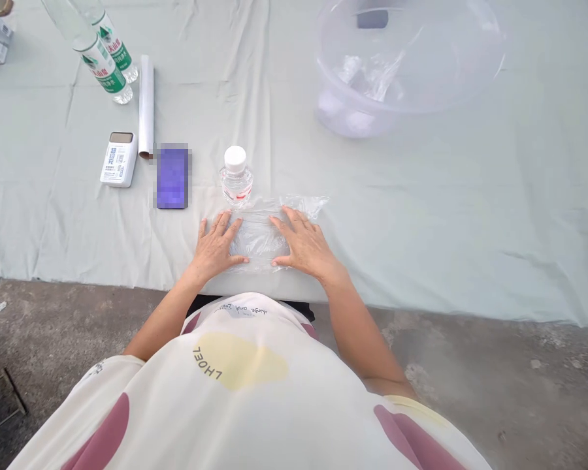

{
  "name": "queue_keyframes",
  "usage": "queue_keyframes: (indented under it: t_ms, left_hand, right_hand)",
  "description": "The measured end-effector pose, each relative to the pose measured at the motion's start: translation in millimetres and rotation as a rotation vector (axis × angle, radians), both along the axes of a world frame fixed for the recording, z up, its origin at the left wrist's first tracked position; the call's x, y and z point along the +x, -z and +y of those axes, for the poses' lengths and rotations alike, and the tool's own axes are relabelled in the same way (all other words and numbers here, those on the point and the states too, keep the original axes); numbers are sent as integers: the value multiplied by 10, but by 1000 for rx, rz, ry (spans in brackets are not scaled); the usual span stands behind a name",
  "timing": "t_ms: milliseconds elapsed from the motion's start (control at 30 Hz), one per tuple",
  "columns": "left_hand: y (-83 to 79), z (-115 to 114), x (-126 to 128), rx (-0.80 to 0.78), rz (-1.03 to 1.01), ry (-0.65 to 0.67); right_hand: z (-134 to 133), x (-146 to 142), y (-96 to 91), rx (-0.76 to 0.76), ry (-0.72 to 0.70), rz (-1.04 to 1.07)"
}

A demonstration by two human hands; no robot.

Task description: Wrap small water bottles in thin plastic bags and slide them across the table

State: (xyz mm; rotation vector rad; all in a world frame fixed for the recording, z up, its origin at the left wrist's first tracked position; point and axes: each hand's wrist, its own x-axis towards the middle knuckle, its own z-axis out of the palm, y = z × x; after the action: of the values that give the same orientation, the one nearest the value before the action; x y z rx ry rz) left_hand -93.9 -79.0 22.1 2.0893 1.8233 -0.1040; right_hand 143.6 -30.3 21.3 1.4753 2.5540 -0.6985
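Observation:
A crinkled sheet of clear plastic film (261, 236) lies on the cloth-covered table near its front edge. My left hand (216, 247) rests on the film's left side with fingers spread. On the right side of the film, my right hand (304, 243) lies with its fingers apart too. Neither hand is closed around anything. Just beyond the film stands a small clear bottle (236, 179) with a white cap and a red-marked label, close to my left fingertips but not gripped.
Left of the bottle lie a blurred purple rectangle (172, 177), a white power bank-like device (119, 160) and a white roll (146, 108). Two water bottles (100, 65) stand behind them. A translucent basin (451, 72) holding crumpled plastic is at the back right.

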Motion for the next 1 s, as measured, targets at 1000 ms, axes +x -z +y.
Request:
queue_keyframes:
  t_ms: [1000]
  left_hand:
    - [-23, -39, 15, -25, 52, -116]
  right_hand:
    - [894, -1122, -100, 113, 261, 615]
